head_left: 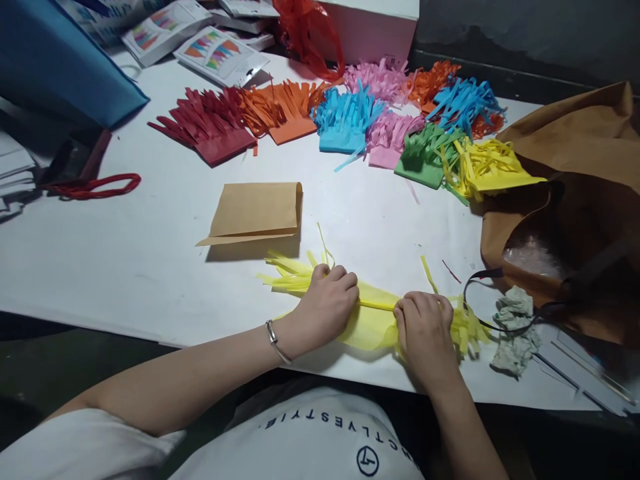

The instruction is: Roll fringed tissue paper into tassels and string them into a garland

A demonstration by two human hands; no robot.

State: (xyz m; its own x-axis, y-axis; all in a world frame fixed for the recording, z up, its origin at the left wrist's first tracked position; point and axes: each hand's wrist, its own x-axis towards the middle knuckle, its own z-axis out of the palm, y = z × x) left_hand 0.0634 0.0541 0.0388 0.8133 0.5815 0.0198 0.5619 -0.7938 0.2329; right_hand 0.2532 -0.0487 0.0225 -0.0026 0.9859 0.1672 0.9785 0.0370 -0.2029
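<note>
A sheet of yellow tissue paper with fringed ends lies along the table's near edge. My left hand, with a silver bracelet at the wrist, is closed on its middle part. Farther right, my right hand grips the same paper with curled fingers. Between the two hands a narrow rolled or twisted strip of the paper runs straight. Its cut strips fan out to the left and right. Beyond my left hand sits a folded piece of brown paper.
Fringed tissue bundles form a row at the back: dark red, orange, blue, green and yellow. A brown bag and a crumpled tissue are at right. A blue bag stands at left.
</note>
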